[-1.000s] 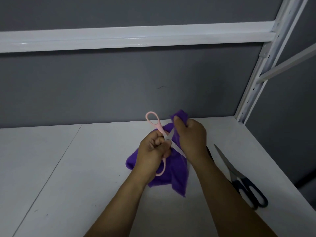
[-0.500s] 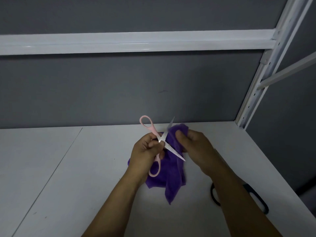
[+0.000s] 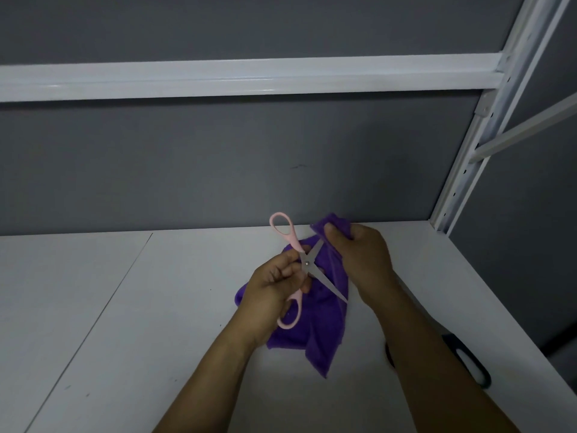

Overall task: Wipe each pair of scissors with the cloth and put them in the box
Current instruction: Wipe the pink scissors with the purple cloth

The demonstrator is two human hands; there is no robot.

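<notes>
The step in hand seems to be the wiping of one pair over the white shelf board (image 3: 93, 307). The left hand (image 3: 274, 285) grips the pink scissors (image 3: 307, 263) near the pivot, with its fingers curled round the shanks, and the blades stand apart like an X. Behind and below them hangs the purple cloth (image 3: 327, 323). The right hand (image 3: 359, 254) pinches a fold of it on the upper blade, so that tip is hidden. The lower blade is bare and points toward the right wrist. I judge the next move asks for a slide of the cloth along the edge, then the same on the bare blade, with care for its sharp tip beside the wrist. The box is not in view, so it must be found afterwards. Further right, dark-handled scissors (image 3: 471, 367) lie on the board near its edge, half hidden by the right forearm, not yet wiped. A white upright post (image 3: 468, 170) closes the corner.
</notes>
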